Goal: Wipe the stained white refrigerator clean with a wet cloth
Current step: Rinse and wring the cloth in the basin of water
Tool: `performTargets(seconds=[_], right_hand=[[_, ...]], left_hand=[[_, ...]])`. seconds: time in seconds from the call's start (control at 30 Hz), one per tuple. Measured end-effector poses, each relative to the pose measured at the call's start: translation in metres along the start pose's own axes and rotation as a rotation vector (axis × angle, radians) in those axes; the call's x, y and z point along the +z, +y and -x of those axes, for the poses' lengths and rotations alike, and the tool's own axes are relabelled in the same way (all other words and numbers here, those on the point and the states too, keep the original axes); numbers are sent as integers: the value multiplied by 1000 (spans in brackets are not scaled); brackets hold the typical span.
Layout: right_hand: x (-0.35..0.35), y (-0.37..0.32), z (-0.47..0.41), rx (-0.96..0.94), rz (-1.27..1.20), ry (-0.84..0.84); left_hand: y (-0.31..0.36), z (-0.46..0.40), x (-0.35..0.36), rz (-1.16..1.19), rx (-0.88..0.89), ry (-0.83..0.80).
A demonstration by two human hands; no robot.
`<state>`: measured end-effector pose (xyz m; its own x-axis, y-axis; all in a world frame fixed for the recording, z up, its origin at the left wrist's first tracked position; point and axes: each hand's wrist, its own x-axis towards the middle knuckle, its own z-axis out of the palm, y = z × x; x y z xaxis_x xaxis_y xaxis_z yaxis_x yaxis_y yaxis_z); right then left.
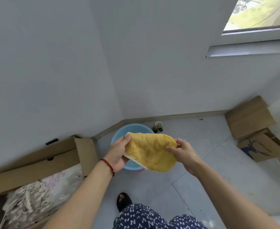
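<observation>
A yellow cloth [150, 151] with a white underside is stretched between both hands, held above a light blue basin [119, 133] on the floor. My left hand [117, 154] grips the cloth's left edge, thumb on top; a red cord circles that wrist. My right hand [183, 151] pinches the cloth's right end with its fingertips. The white surface [45, 71] filling the left side may be the refrigerator; I cannot tell for sure.
An open cardboard box [36, 162] with fabric inside lies at the lower left. Flattened cardboard and a paper bag [261, 146] rest at the right wall. Small cups [158, 126] stand beside the basin. A window [258, 14] is at the upper right. The floor is grey tile.
</observation>
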<state>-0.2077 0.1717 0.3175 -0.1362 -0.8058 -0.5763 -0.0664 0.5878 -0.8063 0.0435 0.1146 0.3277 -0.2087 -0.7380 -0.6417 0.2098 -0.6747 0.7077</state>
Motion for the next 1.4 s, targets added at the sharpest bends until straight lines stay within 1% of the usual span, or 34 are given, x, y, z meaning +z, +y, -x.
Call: performTargets(seconds=[0.1, 0.2, 0.3, 0.4, 0.47, 0.57, 0.6, 0.67, 0.73, 0.8, 0.83, 0.9, 0.93, 1.0, 1.07, 1.1, 1.13, 1.17, 1.2, 1.27, 1.3, 1.33, 1.37, 1.4], right_hand=[[33, 0, -47, 50, 254, 14], [50, -5, -96, 94, 543, -132], [62, -5, -147, 145, 740, -255], [78, 15, -221, 124, 922, -240], [89, 29, -264, 119, 990, -225], [109, 78, -348, 113, 1091, -213], [111, 85, -363, 91, 1099, -174], [125, 144, -422, 71, 1082, -129], [135, 192, -460, 52, 1050, -138], [154, 242, -487, -2, 1066, -164], [159, 255, -492, -50, 1072, -167], [175, 288, -505, -131, 1014, -146], [182, 301, -511, -132, 966, -113], [193, 321, -518, -85, 929, -15], [204, 333, -519, -13, 955, 115], [210, 336, -518, 31, 921, 190], [218, 338, -518, 66, 838, 260], [225, 338, -519, 100, 713, 314], [231, 339, -520, 116, 547, 347], [240, 332, -519, 145, 124, 315], [243, 325, -518, 216, -72, 264], [243, 321, -518, 290, -195, 199], [243, 317, -518, 324, -221, 147], [243, 316, -521, 318, -178, 111]], left_hand=[[1, -30, -41, -81, -45, 110], [0, -63, -70, -139, -102, 216], [-9, -92, -87, -218, -144, 318], [-34, -141, -100, -285, -184, 408], [-52, -172, -105, -261, -214, 475], [-103, -253, -119, -175, -268, 584], [-111, -269, -119, -156, -283, 616], [-162, -337, -132, -183, -323, 644], [-197, -389, -148, -196, -348, 640], [-238, -433, -166, -359, -372, 661], [-244, -441, -168, -453, -369, 672], [-268, -465, -170, -575, -307, 620], [-281, -478, -171, -621, -289, 585], [-298, -496, -169, -727, -270, 566], [-308, -510, -167, -911, -220, 620], [-308, -514, -163, -997, -228, 641], [-310, -521, -161, -1028, -251, 654], [-307, -526, -158, -949, -317, 653], [-304, -531, -153, -760, -349, 672], [-298, -538, -145, -395, -361, 711], [-295, -537, -143, -308, -355, 673], [-296, -537, -142, -238, -339, 614], [-295, -537, -143, -229, -342, 558], [-293, -538, -144, -224, -343, 516]])
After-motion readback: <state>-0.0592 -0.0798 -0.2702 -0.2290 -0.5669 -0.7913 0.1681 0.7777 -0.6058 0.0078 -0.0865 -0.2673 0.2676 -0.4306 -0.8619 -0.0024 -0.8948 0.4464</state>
